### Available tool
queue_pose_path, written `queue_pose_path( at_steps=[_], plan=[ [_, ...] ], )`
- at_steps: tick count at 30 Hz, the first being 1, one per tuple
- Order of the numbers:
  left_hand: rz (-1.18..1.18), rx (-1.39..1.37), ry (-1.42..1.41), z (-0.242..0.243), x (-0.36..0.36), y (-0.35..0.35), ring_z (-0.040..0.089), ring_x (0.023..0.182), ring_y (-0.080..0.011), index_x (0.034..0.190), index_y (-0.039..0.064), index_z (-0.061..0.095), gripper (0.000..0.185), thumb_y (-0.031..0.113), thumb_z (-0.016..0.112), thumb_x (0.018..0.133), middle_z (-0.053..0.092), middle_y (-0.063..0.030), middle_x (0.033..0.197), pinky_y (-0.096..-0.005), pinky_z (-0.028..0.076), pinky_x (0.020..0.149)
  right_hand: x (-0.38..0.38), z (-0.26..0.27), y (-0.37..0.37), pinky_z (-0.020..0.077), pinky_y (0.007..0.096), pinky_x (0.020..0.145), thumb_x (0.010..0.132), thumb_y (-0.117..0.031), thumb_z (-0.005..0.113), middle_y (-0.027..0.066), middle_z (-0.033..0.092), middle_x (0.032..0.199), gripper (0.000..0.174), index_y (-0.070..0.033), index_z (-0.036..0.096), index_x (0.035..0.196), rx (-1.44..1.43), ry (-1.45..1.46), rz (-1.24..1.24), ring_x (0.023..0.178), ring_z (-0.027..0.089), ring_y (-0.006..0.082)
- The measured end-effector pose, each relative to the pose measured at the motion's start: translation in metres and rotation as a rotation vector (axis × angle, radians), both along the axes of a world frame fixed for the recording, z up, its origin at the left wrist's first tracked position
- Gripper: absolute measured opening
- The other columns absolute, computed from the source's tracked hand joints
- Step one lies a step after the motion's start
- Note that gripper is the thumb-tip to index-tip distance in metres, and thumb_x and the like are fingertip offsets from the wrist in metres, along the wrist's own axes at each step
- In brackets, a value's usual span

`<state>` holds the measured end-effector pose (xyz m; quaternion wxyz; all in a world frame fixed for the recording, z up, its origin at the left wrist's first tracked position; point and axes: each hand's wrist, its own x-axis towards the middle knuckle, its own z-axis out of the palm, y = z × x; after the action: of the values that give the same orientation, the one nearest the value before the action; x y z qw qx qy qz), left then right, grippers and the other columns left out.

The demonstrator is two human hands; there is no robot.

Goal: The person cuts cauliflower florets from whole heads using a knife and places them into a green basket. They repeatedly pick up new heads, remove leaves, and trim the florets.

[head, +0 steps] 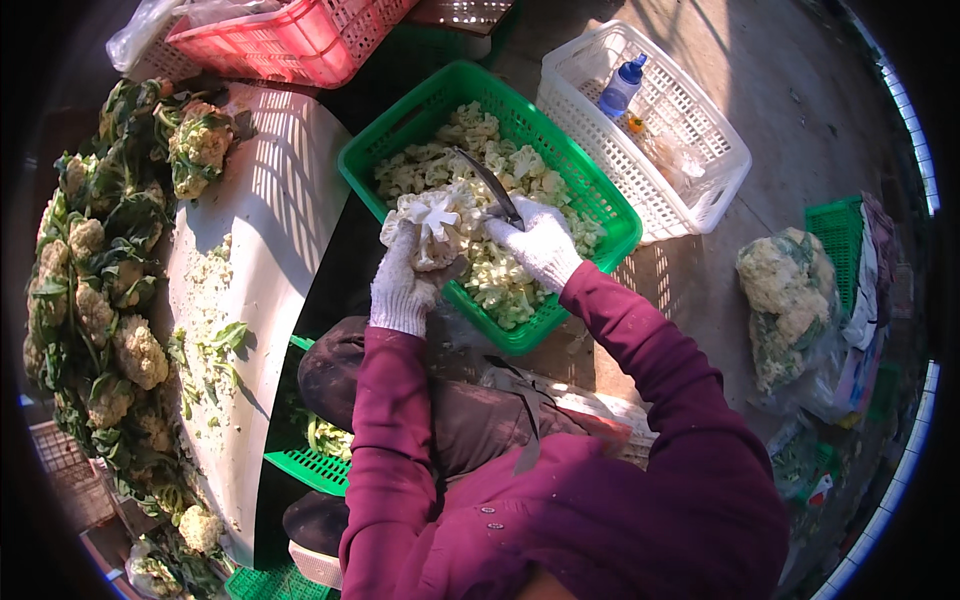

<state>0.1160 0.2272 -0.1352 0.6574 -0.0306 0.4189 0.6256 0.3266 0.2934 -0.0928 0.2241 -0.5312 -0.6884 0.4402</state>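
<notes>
In a white knit glove, my left hand (pixel 405 289) grips a partly cut cauliflower head (pixel 433 217), its pale cut stem turned upward. My right hand (pixel 541 241), gloved the same way, is closed around a knife (pixel 489 178) whose dark blade points up and to the left. The blade lies just right of the cauliflower head; whether they touch I cannot tell. Both hands are over a green plastic crate (pixel 621 202). Cut cauliflower florets (pixel 510 289) fill much of that crate. The knife's handle is mostly hidden in my right glove.
Left, a pale work surface (pixel 292 195) bears leafy cauliflowers (pixel 142 352) and crumbs. A white crate (pixel 570 97) beside the green one holds a blue-capped bottle (pixel 622 86). A red crate (pixel 300 45) stands at the back. Bagged cauliflower (pixel 787 300) sits right; another green crate (pixel 315 466) is by my legs.
</notes>
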Motion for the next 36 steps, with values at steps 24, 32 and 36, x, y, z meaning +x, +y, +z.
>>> queue_pose_path(
  at_steps=[24,32,36],
  plan=[
    [0.091,0.217,0.076,0.022,0.003,-0.007,0.062,0.119,-0.0354,0.144,0.009,0.047,0.049,0.031,0.061,0.102,0.059,-0.0112,0.136,-0.0642,0.056,0.090,0.025,0.029,-0.019,0.0517,0.0456,0.071,0.098,-0.033,0.059,0.0163,0.068,0.083,0.026,-0.009,0.066,0.106,0.237,-0.029,0.168,0.078,0.067,0.0372],
    [-0.030,0.311,0.164,0.016,-0.001,-0.013,0.061,0.122,-0.0320,0.146,0.011,0.046,0.054,0.026,0.067,0.099,0.058,-0.0096,0.139,-0.0620,0.055,0.094,0.016,0.034,-0.036,0.0508,0.0446,0.068,0.096,-0.034,0.063,0.0188,0.068,0.085,0.030,-0.006,0.066,0.107,-0.010,0.058,0.039,0.078,0.067,0.0378],
    [-0.009,0.302,0.224,0.029,0.005,-0.014,0.065,0.117,-0.0273,0.145,0.006,0.044,0.053,0.023,0.065,0.099,0.062,-0.0121,0.133,-0.0452,0.059,0.086,0.018,0.036,-0.040,0.0503,0.0454,0.066,0.097,-0.035,0.061,0.0166,0.067,0.082,0.028,-0.008,0.065,0.102,0.165,-0.034,0.139,0.076,0.067,0.0370]
  ],
)
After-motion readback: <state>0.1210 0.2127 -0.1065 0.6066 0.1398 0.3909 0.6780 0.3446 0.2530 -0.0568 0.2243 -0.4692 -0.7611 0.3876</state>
